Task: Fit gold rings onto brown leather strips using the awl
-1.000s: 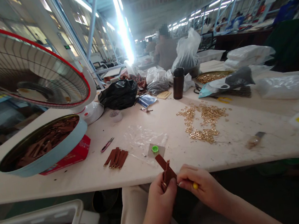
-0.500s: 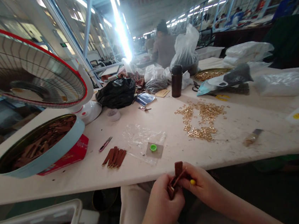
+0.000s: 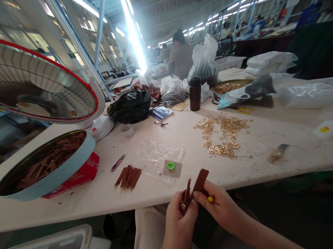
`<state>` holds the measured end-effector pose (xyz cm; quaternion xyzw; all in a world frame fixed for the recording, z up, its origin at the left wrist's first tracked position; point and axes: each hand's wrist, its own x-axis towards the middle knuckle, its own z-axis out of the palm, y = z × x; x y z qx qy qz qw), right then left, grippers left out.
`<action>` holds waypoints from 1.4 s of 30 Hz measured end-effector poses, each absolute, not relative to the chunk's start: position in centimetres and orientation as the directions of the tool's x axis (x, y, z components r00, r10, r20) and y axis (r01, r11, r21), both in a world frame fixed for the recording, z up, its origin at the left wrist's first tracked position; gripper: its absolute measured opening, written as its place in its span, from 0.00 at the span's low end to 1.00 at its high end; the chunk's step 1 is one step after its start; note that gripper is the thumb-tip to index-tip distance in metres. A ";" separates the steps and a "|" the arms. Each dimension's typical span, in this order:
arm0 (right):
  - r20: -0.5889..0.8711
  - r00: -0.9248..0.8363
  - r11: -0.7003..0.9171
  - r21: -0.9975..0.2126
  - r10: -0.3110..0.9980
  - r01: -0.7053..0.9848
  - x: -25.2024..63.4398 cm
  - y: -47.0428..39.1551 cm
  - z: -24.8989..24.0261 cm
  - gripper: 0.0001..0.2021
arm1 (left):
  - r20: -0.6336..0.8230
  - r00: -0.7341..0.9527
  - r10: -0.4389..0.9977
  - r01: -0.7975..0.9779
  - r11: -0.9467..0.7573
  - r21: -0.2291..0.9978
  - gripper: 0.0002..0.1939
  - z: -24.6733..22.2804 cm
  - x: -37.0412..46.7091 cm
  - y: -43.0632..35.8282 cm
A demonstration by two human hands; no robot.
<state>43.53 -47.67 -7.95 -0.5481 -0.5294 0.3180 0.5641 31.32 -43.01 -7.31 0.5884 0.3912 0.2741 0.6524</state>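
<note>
My left hand (image 3: 180, 216) is closed round a few narrow brown leather strips (image 3: 187, 193), with small bits of metal showing among them. A wider brown leather strip (image 3: 200, 179) stands up from my right hand (image 3: 219, 204), pinched by thumb and fingers. A small yellow tip (image 3: 210, 199) pokes out by the right fingers; what it belongs to is hidden. Both hands are close together just off the table's front edge. On the table lies a row of leather tabs with metal rings (image 3: 128, 177), and farther right are scattered gold-coloured rings (image 3: 223, 149).
A fan (image 3: 95, 128) and a round tin of leather strips (image 3: 77, 159) stand at the left. Snips (image 3: 118, 162), a green cap (image 3: 170, 165) and a dark bottle (image 3: 194, 93) are on the table (image 3: 168, 195). A white crate (image 3: 87, 235) sits below, left.
My hands have drawn slightly apart. The wider strip in my right hand now tilts to the right and shows more of its length, and the narrow strips stay in my left hand.
</note>
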 end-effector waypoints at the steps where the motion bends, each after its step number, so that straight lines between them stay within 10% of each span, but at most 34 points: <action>1: 0.252 0.245 0.197 -0.954 0.936 0.228 43.4 -47.6 -8.1 0.06 | -0.210 0.545 0.811 0.126 0.169 0.978 0.10 -7.5 31.3 -42.9; 21: -0.001 0.352 -0.003 -1.000 0.936 0.005 43.6 -44.0 -9.4 0.16 | -0.309 0.372 0.875 0.004 0.331 0.943 0.10 -9.7 31.3 -40.5; 31: 0.171 0.585 0.093 -0.983 0.793 0.161 47.2 -39.6 -9.2 0.21 | -0.380 0.224 0.897 -0.139 0.415 0.899 0.11 -10.0 30.9 -36.9; 42: 0.258 0.421 0.154 -0.952 0.870 0.265 46.5 -34.3 -12.1 0.18 | -0.388 0.138 0.911 -0.067 0.400 0.914 0.10 -11.1 29.8 -34.7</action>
